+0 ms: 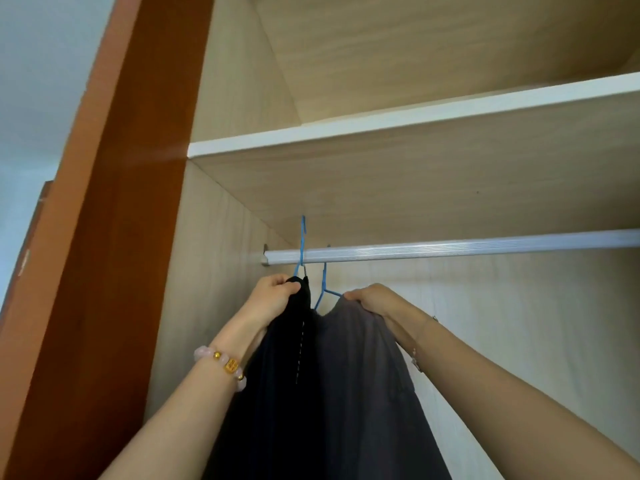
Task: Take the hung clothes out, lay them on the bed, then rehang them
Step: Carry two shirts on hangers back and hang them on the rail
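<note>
Inside the open wardrobe, closest to me, my two forearms reach up side by side, a beaded bracelet (221,363) of pale pink and gold beads on my left wrist. My left hand (273,294) is closed tight on the top of the black garment (277,393), bunching its shoulder cloth in my fist; my right hand (372,299) is pinched shut on the shoulder of the grey garment (367,393) just beside it. Both pieces hang straight down between my arms and touch each other along their inner edges. They look soft and limp, matte woven cloth that drapes in long folds, so I judge them light and easy to carry but apt to slide off a thin hanger; the safer hold would be the hanger neck itself, not the cloth alone. The black one shows a line of pale stitches down its front. Above my fingers rise two thin blue hangers (323,284), slender and smooth, probably springy. One hook sits over the rail; the other looks lower, and I cannot tell if it is on. Farther back runs the ribbed silvery rail (450,251), and above it the pale wood-grain shelf (415,126) with its white edge. The orange-brown wardrobe side (114,237) stands at my left.
</note>
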Tool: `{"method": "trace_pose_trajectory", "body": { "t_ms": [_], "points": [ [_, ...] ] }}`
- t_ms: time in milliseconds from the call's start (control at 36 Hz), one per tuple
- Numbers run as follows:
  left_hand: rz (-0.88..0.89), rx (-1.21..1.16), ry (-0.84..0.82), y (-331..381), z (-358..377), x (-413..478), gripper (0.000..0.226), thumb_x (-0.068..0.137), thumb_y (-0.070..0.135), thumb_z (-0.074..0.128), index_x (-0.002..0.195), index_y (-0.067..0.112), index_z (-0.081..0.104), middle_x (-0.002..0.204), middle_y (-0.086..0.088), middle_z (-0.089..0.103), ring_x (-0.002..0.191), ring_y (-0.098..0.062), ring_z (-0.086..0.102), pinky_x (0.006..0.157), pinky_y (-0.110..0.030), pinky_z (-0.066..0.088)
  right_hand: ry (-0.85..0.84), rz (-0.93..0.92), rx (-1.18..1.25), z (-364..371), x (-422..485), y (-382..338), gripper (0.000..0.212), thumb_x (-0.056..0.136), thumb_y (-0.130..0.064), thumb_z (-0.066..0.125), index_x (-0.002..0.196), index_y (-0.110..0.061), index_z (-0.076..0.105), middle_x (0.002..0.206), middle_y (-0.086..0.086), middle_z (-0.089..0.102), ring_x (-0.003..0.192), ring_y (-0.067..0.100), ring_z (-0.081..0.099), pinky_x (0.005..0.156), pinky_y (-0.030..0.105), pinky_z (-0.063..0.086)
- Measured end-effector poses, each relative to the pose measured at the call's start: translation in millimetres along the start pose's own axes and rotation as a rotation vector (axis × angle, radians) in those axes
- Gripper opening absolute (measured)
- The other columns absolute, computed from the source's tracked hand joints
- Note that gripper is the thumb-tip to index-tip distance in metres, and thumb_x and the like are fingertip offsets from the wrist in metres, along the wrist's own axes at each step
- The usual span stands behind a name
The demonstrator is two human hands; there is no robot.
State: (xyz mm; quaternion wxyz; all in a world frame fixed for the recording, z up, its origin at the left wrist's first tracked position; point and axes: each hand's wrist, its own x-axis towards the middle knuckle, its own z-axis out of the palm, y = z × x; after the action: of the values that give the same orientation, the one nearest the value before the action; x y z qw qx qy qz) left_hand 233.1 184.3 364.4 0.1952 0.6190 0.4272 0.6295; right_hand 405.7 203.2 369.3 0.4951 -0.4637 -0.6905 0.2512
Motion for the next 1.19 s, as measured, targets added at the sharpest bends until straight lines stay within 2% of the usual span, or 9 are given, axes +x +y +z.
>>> {"method": "trace_pose_trajectory", "body": {
  "t_ms": [139, 250, 333, 417, 639, 806, 944, 1083, 1194],
  "points": [
    [-0.029, -0.013, 0.051, -21, -6, 1, 0.023, 0.091, 0.003, 0.051, 0.069, 0.009, 0.056, 0.067, -0.01, 0.054, 0.059, -0.021, 0.05, 0.059, -0.028, 0.041, -0.036, -0.043, -0.111, 18, -3, -25, 0.039, 0.093, -0.016, 0.052, 0.121, 0.01, 0.055, 0.11, 0.016, 0.061, 0.068, 0.02, 0.055, 0.038, 0.011, 0.034],
    [-0.074, -0.007, 0.028, -34, -10, 1, 0.019, 0.091, 0.003, 0.051, 0.073, 0.006, 0.058, 0.067, -0.011, 0.055, 0.058, -0.022, 0.05, 0.058, -0.027, 0.042, -0.034, -0.067, -0.081, 19, -2, -38, 0.031, 0.094, -0.012, 0.048, 0.115, 0.007, 0.06, 0.122, 0.02, 0.06, 0.11, 0.031, 0.058, 0.06, 0.022, 0.044],
    [-0.089, -0.022, 0.05, -40, -14, 3, 0.024, 0.09, 0.001, 0.052, 0.068, 0.008, 0.058, 0.062, -0.009, 0.056, 0.053, -0.019, 0.052, 0.047, -0.019, 0.044, -0.008, -0.063, -0.09, 19, -7, -47, 0.018, 0.09, -0.016, 0.056, 0.082, -0.001, 0.062, 0.074, 0.007, 0.058, 0.063, 0.015, 0.054, 0.042, 0.014, 0.038],
    [-0.108, -0.05, 0.065, -46, -12, 1, 0.028, 0.089, 0.0, 0.053, 0.063, 0.008, 0.058, 0.043, 0.002, 0.057, 0.042, -0.013, 0.053, 0.045, -0.017, 0.042, 0.011, -0.09, -0.063, 22, -23, -46, 0.019, 0.088, -0.013, 0.056, 0.094, 0.003, 0.064, 0.063, 0.003, 0.051, 0.051, 0.011, 0.046, 0.028, 0.009, 0.028],
    [-0.098, -0.169, 0.057, -52, -9, -20, 0.025, 0.09, 0.002, 0.053, 0.067, 0.009, 0.06, 0.04, 0.005, 0.06, 0.036, -0.005, 0.056, 0.04, -0.011, 0.044, -0.042, -0.089, -0.014, 41, -60, 1, 0.03, 0.087, -0.007, 0.05, 0.094, 0.02, 0.059, 0.092, 0.041, 0.057, 0.062, 0.029, 0.051, 0.055, 0.028, 0.039],
    [-0.039, -0.218, 0.105, -60, -6, -44, 0.013, 0.089, 0.007, 0.054, 0.097, 0.011, 0.063, 0.08, -0.003, 0.064, 0.073, -0.017, 0.06, 0.071, -0.027, 0.049, -0.088, -0.117, 0.075, 39, -80, 14, 0.026, 0.088, -0.01, 0.052, 0.105, -0.003, 0.069, 0.114, 0.022, 0.065, 0.099, 0.03, 0.066, 0.09, 0.041, 0.05],
    [0.044, -0.055, 0.117, -77, 6, -75, 0.028, 0.088, 0.017, 0.054, 0.115, 0.017, 0.06, 0.109, -0.003, 0.066, 0.103, -0.021, 0.061, 0.098, -0.038, 0.047, -0.173, -0.144, 0.21, 57, -99, 28, 0.025, 0.089, -0.01, 0.048, 0.094, -0.025, 0.067, 0.093, 0.003, 0.069, 0.075, 0.01, 0.063, 0.067, 0.021, 0.05],
    [0.137, 0.077, 0.143, -108, 20, -127, 0.046, 0.088, 0.008, 0.053, 0.133, 0.017, 0.048, 0.13, 0.006, 0.049, 0.117, -0.006, 0.048, 0.101, -0.02, 0.035, -0.222, -0.191, 0.372, 78, -120, 57, 0.035, 0.093, -0.021, 0.051, 0.126, -0.03, 0.054, 0.112, -0.012, 0.066, 0.09, -0.007, 0.065, 0.073, 0.006, 0.051],
    [-0.05, -0.009, 0.099, -166, 21, -190, 0.049, 0.093, 0.019, 0.052, 0.14, 0.023, 0.039, 0.139, 0.004, 0.05, 0.127, -0.011, 0.047, 0.109, -0.034, 0.037, -0.17, -0.168, 0.455, 91, -161, 119, 0.056, 0.084, -0.028, 0.062, 0.135, -0.039, 0.042, 0.12, -0.023, 0.058, 0.106, -0.013, 0.055, 0.089, 0.008, 0.046]
  ]
}}
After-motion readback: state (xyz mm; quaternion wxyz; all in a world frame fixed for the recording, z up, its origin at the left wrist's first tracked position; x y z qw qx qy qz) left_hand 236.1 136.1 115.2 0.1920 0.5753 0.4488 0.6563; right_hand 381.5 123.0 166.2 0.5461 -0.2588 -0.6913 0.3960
